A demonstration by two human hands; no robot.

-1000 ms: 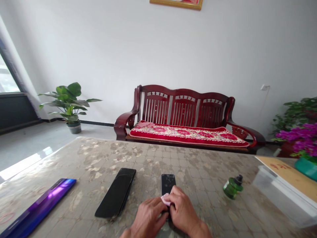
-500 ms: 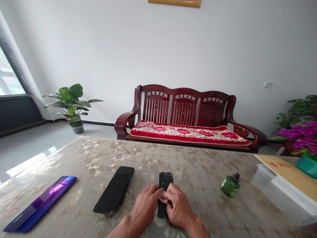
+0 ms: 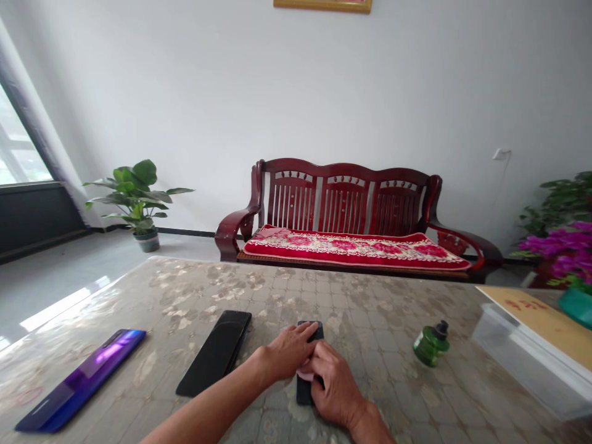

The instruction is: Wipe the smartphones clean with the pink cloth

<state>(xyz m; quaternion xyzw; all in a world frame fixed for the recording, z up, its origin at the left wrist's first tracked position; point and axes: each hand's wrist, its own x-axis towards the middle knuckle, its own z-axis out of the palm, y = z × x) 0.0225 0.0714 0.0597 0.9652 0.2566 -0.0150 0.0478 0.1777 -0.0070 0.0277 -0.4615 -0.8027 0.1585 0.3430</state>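
Note:
A small black phone lies flat on the table, partly hidden under both hands. My left hand reaches across its upper part, fingers stretched out over the screen. Closed around a pale pink cloth, my right hand presses on the phone's right side and middle. To the left lies a larger black phone, screen-like dark face up. Farther left is a glossy blue-purple phone. A green bottle with a black pump top stands to the right.
The table has a patterned cover. At its right are a clear plastic box, a tan folder and purple flowers in a teal pot. Behind stand a red wooden bench and a potted plant.
My left hand has moved up and over the phone's top end, its fingers now flatter and pointing right. My right hand stays on the phone with the cloth.

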